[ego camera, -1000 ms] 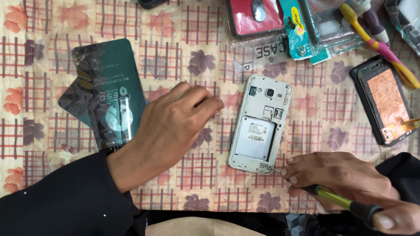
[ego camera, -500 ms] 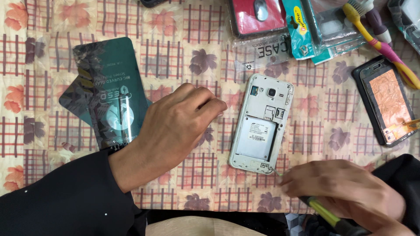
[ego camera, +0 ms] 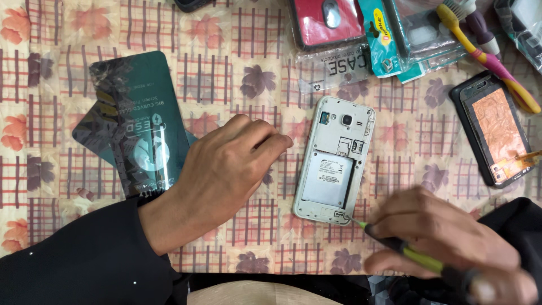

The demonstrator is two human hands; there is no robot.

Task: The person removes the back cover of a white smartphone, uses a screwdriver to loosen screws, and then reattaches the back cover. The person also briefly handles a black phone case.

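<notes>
The phone (ego camera: 334, 160) lies face down near the middle of the surface (ego camera: 237, 73), back cover off, battery and card slots showing — a thin, flat, rigid slab that looks light and likely to skate on the patterned cloth if pushed from one end. The right hand (ego camera: 446, 237) comes in from the near right, fingers closed around a screwdriver (ego camera: 418, 257) with a green and black handle, and the fine tip sits right at the phone's near-right corner, apparently on a screw there. The left hand (ego camera: 226, 169) rests on the cloth just left of the phone, fingers curled loosely together, tips close to the phone's left edge — whether they actually touch it, hard to tell from here. Handling-wise, the open back is the delicate part: exposed contacts, camera lens at the far end, thin plastic frame. Best taken by the long side edges, pinned flat rather than squeezed, and kept off the battery bay. Left of the hand lies a dark green packet (ego camera: 141, 124); far right, another opened phone (ego camera: 497, 130) with a copper-coloured inside, and beyond it a yellow and pink brush (ego camera: 485, 53) among clear-wrapped cases (ego camera: 333, 22).
</notes>
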